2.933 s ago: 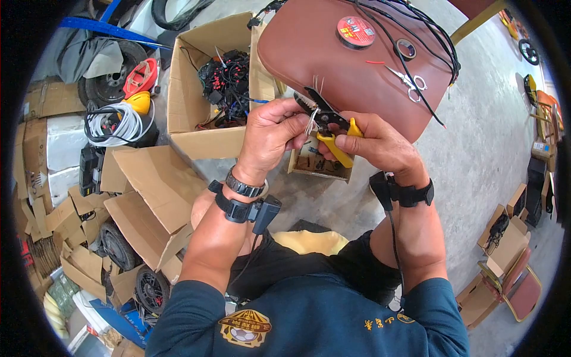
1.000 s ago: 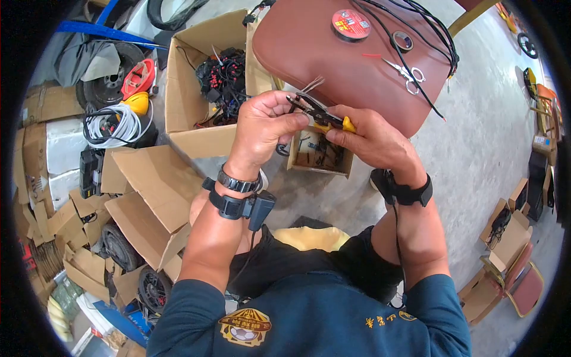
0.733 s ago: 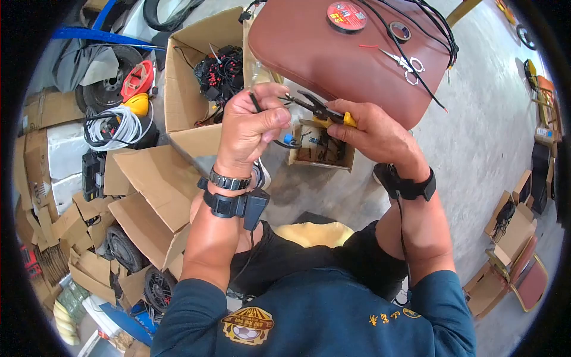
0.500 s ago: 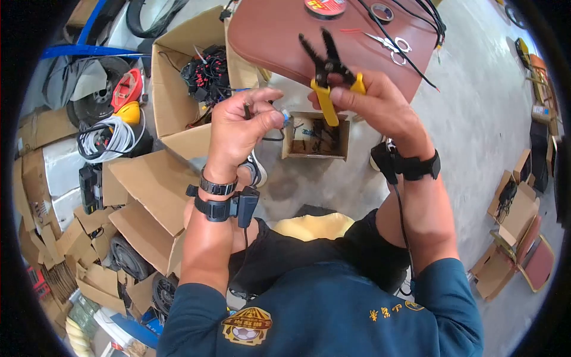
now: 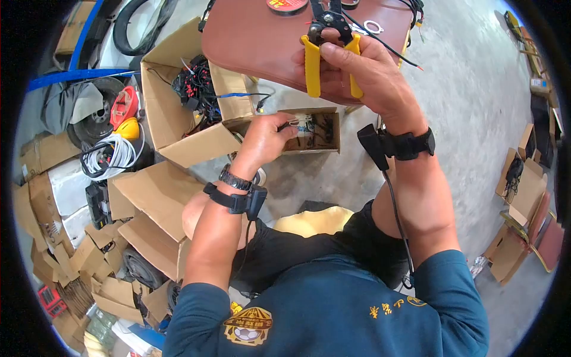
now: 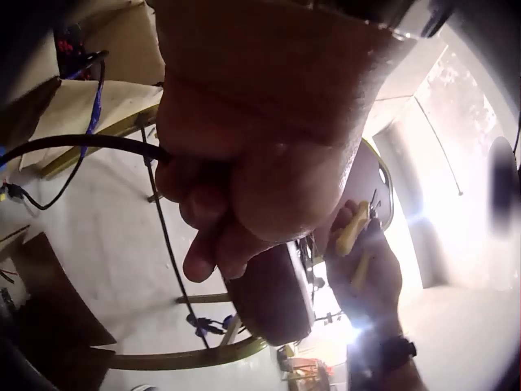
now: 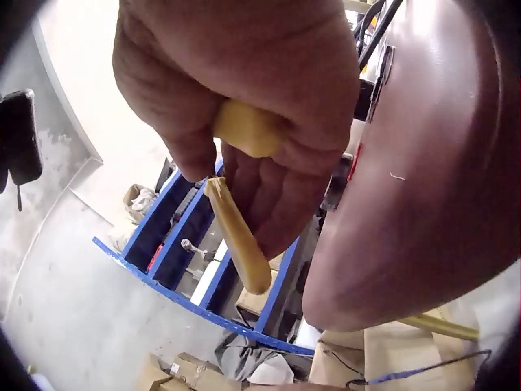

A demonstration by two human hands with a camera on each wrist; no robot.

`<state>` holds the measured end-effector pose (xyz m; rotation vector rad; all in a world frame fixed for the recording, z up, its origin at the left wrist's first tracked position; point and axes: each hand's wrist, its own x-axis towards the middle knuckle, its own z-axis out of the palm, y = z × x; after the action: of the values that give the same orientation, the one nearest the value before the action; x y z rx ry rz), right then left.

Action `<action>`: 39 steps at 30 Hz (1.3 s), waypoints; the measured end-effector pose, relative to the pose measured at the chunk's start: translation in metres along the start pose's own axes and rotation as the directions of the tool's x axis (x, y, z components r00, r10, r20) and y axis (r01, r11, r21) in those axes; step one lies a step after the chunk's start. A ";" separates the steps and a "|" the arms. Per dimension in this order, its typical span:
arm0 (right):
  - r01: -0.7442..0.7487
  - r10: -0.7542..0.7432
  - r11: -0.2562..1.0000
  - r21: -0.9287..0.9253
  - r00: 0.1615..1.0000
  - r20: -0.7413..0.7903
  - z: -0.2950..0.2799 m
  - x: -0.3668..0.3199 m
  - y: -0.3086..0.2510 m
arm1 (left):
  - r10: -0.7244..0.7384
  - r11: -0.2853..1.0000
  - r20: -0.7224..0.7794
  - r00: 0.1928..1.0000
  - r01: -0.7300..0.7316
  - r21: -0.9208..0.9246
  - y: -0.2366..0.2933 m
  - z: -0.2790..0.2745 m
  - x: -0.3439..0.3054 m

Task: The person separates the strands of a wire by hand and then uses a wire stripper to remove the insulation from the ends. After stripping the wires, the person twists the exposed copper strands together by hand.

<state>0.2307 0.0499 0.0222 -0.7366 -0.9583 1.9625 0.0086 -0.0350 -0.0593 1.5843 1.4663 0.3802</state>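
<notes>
- the yellow-handled pliers [image 5: 326,30] are gripped in the right hand [image 5: 366,71], and both handles are wrapped by its curled fingers.
- the tool is held raised over the brown seat cushion [image 5: 250,41], with its jaws pointed away from the person.
- in the right wrist view one yellow handle is seen clamped under the fingers [image 7: 269,187], while the other is left jutting out below the palm.
- the left hand [image 5: 262,140] is lowered to the small cardboard box [image 5: 333,116] on the floor, well below the pliers, with its fingertips brought together at the box's near rim.
- in the left wrist view a black wire [image 6: 81,142] is seen running into that hand's curled fingers [image 6: 203,212], so the hand is closed round the wire.
- what is pinched at the fingertips cannot be told from the head view.
- a large open carton [image 5: 178,128] is placed just left of the small cardboard box, and a tangle of black and red wiring [image 5: 190,86] is kept in it.
- a roll of tape [image 5: 286,5] is laid on the cushion's far part, near the pliers' jaws.
- a white coiled cable [image 5: 113,154] and flattened cardboard [image 5: 148,196] are spread over the floor at the left.
</notes>
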 end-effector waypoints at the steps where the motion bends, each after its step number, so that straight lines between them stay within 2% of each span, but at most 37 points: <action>1: 0.006 -0.006 1.000 -0.009 1.000 -0.013 -0.001 -0.001 0.000 | 0.005 1.000 0.010 1.000 -0.006 0.006 -0.002 0.003 0.002; 12: 0.015 -0.020 0.995 -0.103 0.999 -0.049 -0.008 -0.010 -0.006 | -0.031 0.998 0.036 0.999 0.029 0.064 -0.012 0.021 0.014; 15: 0.017 -0.039 0.986 -0.164 0.990 -0.136 -0.005 -0.010 -0.003 | -0.026 0.998 0.028 0.999 0.024 0.063 -0.010 0.020 0.014; 17: 0.008 -0.039 0.937 -0.350 0.996 -0.082 -0.012 -0.008 -0.002 | 0.006 0.998 0.014 1.000 -0.007 0.056 -0.016 0.022 0.015; 18: 0.010 -0.036 0.898 -0.439 0.998 -0.053 -0.012 -0.007 -0.003 | -0.039 0.999 0.007 0.999 0.039 0.029 -0.013 0.019 0.015; 20: -0.038 -0.004 0.882 -0.469 0.996 -0.089 -0.003 -0.010 -0.005 | -0.127 0.992 -0.012 0.992 0.127 -0.027 -0.002 0.011 0.013; 23: -0.080 0.036 0.867 -0.491 0.995 -0.097 0.002 -0.005 -0.004 | -0.178 0.949 -0.079 0.981 0.150 -0.278 0.005 -0.002 0.011; 26: -0.090 0.047 0.842 -0.533 0.994 -0.095 0.005 0.001 0.007 | -0.190 0.881 -0.130 0.973 0.110 -0.461 0.010 -0.018 0.007; 30: -0.133 0.112 0.848 -0.512 0.991 -0.071 0.018 0.007 0.021 | -0.157 0.815 -0.149 0.976 0.043 -0.577 0.021 -0.032 0.002; 33: -0.071 0.070 0.858 -0.509 0.997 -0.021 0.026 0.012 0.029 | -0.129 0.846 -0.155 0.979 0.028 -0.532 0.028 -0.039 -0.001; 36: -0.030 0.015 0.893 -0.449 0.999 -0.038 0.032 0.019 0.036 | -0.103 0.859 -0.158 0.982 0.008 -0.511 0.027 -0.039 -0.001; 39: -0.017 -0.012 0.871 -0.491 0.998 -0.056 0.036 0.026 0.036 | -0.112 0.844 -0.137 0.984 0.021 -0.536 0.037 -0.044 -0.002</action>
<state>0.1754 0.0456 0.0081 -1.0684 -1.4470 1.6963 -0.0013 -0.0143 -0.0067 1.0672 1.3748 0.8189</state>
